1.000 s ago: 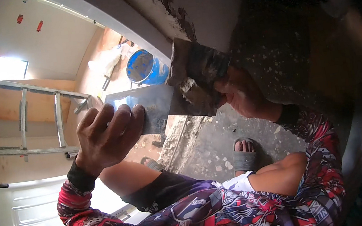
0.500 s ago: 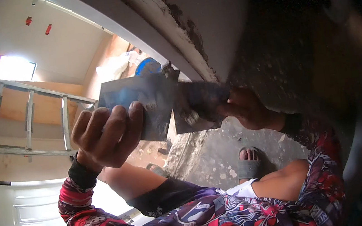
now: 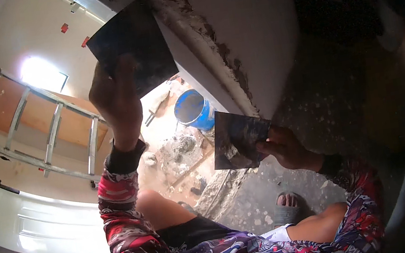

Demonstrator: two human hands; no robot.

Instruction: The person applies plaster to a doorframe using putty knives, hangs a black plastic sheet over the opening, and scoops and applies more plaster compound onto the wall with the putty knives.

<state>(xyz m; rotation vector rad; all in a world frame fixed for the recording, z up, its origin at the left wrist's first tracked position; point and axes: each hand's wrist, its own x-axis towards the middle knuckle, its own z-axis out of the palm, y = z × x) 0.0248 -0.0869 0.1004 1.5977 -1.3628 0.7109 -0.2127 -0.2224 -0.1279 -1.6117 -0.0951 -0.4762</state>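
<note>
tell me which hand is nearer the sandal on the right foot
Right: the right hand is above the sandal in the picture; the left hand is much higher and off to the left.

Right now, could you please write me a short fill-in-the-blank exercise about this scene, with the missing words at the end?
The left grip holds the higher plate in the picture, while the ____ grip holds the lower plate. The outer wall of the bucket is coloured ____. In the picture, the metal ladder is to the ____ of the bucket.

Missing words: right; blue; left.
</note>
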